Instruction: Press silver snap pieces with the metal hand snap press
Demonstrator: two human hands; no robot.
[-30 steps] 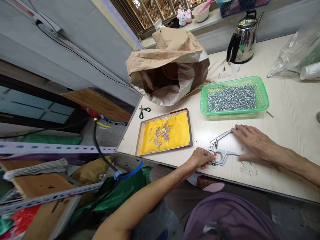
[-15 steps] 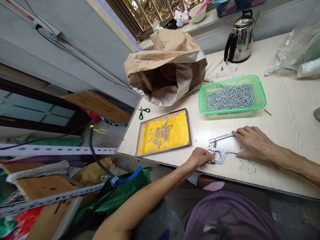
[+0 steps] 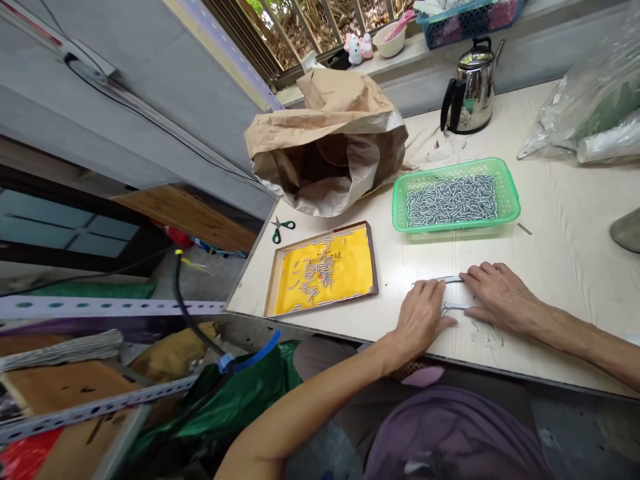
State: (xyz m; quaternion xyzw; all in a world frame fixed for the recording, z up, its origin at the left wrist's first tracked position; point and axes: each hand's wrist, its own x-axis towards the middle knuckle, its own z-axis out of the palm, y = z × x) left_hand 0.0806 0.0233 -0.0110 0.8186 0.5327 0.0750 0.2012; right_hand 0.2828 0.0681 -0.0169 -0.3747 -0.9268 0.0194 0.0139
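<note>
A pair of silver metal pliers (image 3: 455, 307) lies near the table's front edge. Round its two handles, my right hand (image 3: 500, 297) grips with the fingers on the upper one and the thumb by the lower one. My left hand (image 3: 420, 312) is wrapped over the pliers' head, palm down, so the jaws and spring are hidden. Left of the hands is a shallow tray (image 3: 373, 267) with a yellow lining and scattered small silver metal pieces (image 3: 320, 272). Behind the hands, a green plastic basket (image 3: 511, 205) holds many small ridged metal pieces (image 3: 453, 200).
Green-handled scissors (image 3: 283, 229) lie at the table's left edge. A large open paper sack (image 3: 345, 110) stands behind the tray. Farther back are a steel kettle (image 3: 473, 93) and a clear plastic bag (image 3: 560, 127). At the right edge sits a grey object (image 3: 627, 232).
My left hand has gone from pinching a small part at the pliers' jaws to covering the pliers' head. My right hand stays on the handles. The whole view has shifted slightly.
</note>
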